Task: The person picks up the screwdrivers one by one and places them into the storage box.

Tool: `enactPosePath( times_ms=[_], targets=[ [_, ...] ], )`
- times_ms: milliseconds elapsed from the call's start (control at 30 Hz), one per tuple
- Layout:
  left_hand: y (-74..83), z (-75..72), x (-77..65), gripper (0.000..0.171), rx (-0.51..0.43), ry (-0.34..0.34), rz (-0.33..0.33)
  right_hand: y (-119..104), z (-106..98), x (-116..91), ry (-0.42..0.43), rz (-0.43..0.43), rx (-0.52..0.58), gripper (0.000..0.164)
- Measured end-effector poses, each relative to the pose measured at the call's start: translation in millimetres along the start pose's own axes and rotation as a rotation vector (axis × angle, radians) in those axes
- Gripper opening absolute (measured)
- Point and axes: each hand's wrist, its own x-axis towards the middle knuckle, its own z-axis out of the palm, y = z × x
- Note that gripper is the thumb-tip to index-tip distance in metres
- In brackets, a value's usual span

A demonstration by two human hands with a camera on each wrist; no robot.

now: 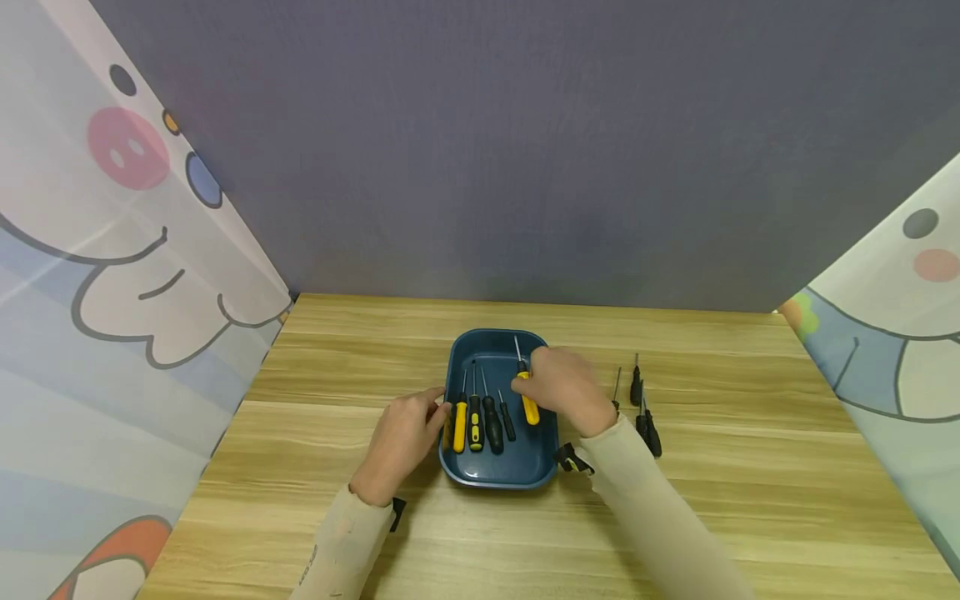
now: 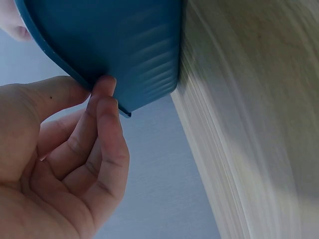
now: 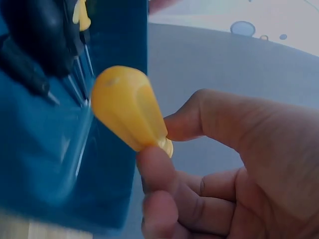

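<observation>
A dark blue plastic tray [image 1: 497, 477] sits on the table. My left hand [image 1: 403, 433] pinches its left rim between thumb and fingers, as the left wrist view shows on the tray wall [image 2: 134, 45]. Over the tray's right side, my right hand [image 1: 564, 382] holds a yellow-handled screwdriver [image 1: 530, 410] by the handle, its shank pointing toward the back. Side by side in the tray lie another yellow-handled screwdriver [image 1: 460, 429], a black-and-yellow screwdriver [image 1: 476, 425], a black screwdriver [image 1: 492, 427] and a small black screwdriver [image 1: 507, 422].
Right of the tray, several black-handled screwdrivers [image 1: 652, 435] lie on the wooden table [image 1: 750, 467], one partly hidden behind my right hand. A grey panel [image 1: 525, 167] rises along the table's back edge. Cartoon-printed curtains [image 1: 142, 283] hang at both sides.
</observation>
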Motion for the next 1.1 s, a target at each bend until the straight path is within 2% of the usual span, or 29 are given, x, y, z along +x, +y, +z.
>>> enactPosePath(
  times_ms=[367,733,900,1100],
  targets=[
    [-0.7,0.3,0.0,0.028,0.001,0.002,-0.005,-21.8,26.2,17.8,-0.068,-0.025,-0.061,0.045],
    [0.3,-0.2,0.1,0.029,-0.003,-0.015,-0.012,-25.0,46.3,24.7,-0.105,-0.011,-0.066,0.037],
    [0.3,0.1,-0.1,0.029,-0.001,-0.014,-0.009,-24.0,49.6,25.1,-0.084,-0.01,-0.063,0.035],
    [0.4,-0.4,0.5,0.029,-0.004,-0.01,-0.008,-26.4,39.7,17.9,-0.027,-0.054,-0.067,0.04]
  ],
)
